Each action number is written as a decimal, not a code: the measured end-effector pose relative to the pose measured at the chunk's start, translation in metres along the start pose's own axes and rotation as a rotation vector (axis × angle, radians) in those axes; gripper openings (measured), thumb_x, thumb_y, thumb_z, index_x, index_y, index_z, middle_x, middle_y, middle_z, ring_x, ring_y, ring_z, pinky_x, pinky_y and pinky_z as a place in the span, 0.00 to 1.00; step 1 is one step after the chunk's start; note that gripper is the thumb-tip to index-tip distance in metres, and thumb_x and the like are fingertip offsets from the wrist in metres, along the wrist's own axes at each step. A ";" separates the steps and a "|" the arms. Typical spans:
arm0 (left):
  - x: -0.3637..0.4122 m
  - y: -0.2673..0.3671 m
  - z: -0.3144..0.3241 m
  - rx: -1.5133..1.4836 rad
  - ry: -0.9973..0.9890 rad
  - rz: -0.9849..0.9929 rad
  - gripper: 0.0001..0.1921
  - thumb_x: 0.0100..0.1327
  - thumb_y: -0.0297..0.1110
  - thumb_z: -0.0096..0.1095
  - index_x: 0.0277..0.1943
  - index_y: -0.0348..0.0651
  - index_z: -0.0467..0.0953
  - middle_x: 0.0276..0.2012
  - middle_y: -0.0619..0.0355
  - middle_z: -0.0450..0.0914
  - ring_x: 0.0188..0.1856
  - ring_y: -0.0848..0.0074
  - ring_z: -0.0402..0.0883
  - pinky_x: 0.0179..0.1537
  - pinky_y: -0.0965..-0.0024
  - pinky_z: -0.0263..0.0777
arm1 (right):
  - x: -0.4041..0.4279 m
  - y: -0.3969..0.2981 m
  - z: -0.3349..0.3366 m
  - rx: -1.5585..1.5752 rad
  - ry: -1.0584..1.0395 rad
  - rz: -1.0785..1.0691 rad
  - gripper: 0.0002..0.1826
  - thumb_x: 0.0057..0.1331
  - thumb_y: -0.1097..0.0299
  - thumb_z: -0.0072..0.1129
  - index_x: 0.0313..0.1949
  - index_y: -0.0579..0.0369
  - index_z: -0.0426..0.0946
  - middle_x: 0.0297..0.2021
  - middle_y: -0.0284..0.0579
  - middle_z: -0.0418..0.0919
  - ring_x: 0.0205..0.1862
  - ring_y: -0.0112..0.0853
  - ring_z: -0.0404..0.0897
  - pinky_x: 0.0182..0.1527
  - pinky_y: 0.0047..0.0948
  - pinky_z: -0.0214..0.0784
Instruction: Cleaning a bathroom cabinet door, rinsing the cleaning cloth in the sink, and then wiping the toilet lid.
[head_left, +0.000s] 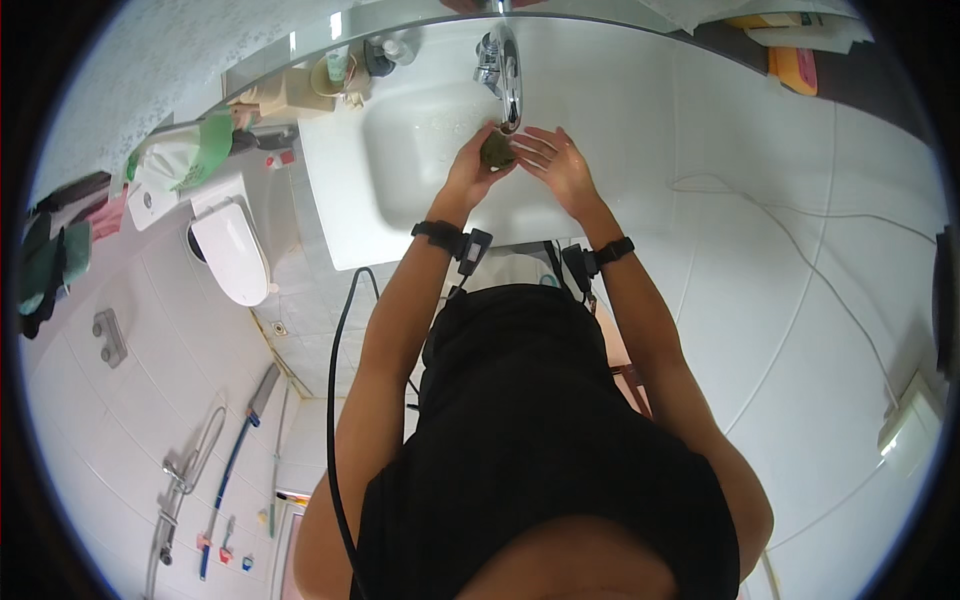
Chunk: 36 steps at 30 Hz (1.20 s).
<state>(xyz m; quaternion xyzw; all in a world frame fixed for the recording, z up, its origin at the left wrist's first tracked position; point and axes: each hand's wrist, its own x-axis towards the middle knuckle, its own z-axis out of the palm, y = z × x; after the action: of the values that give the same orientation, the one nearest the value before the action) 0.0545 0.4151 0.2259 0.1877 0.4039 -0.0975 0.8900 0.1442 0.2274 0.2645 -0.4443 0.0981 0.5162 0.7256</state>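
Observation:
Over the white sink basin (405, 165), my left hand (474, 174) holds a dark greenish-brown, rounded object (496, 151) between thumb and fingers; its exact kind cannot be told. My right hand (556, 166) is just to the right, palm partly up and fingers spread, with fingertips close to the object; whether they touch it is unclear. Both hands look wet. The chrome faucet (511, 82) reaches out directly above the object. Water drops lie on the basin floor left of the spout. Each wrist wears a black strap with a small black device.
A beige container (289, 96), a cup with a tube (337, 69) and small bottles (397, 52) stand at the sink's back left corner. A mirror edge runs behind the faucet. The toilet (232, 251) is at left. A black cable (332, 390) hangs beside my left arm.

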 end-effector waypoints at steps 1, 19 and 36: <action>0.002 -0.004 0.005 0.050 -0.026 -0.003 0.20 0.85 0.52 0.51 0.61 0.46 0.77 0.57 0.53 0.84 0.63 0.62 0.82 0.70 0.48 0.75 | -0.006 -0.001 -0.010 -0.002 0.031 -0.024 0.39 0.85 0.38 0.41 0.74 0.63 0.68 0.70 0.57 0.78 0.75 0.44 0.73 0.78 0.49 0.62; 0.007 -0.020 0.045 -0.436 -0.130 -0.076 0.15 0.82 0.25 0.41 0.62 0.28 0.72 0.58 0.39 0.80 0.66 0.50 0.80 0.72 0.45 0.78 | -0.014 0.008 -0.082 -0.097 0.323 -0.015 0.32 0.83 0.39 0.47 0.60 0.58 0.80 0.53 0.49 0.86 0.53 0.39 0.83 0.61 0.42 0.74; 0.030 -0.025 0.027 -0.178 0.125 0.113 0.15 0.84 0.47 0.52 0.42 0.47 0.70 0.21 0.68 0.59 0.18 0.81 0.56 0.19 0.72 0.49 | -0.022 0.038 -0.055 -0.149 0.348 0.037 0.29 0.85 0.42 0.44 0.57 0.57 0.81 0.48 0.46 0.87 0.48 0.35 0.83 0.56 0.37 0.74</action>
<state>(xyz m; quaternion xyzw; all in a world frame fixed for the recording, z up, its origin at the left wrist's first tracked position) 0.0846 0.3807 0.2132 0.1363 0.4543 0.0008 0.8804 0.1201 0.1746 0.2251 -0.5774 0.1920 0.4506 0.6532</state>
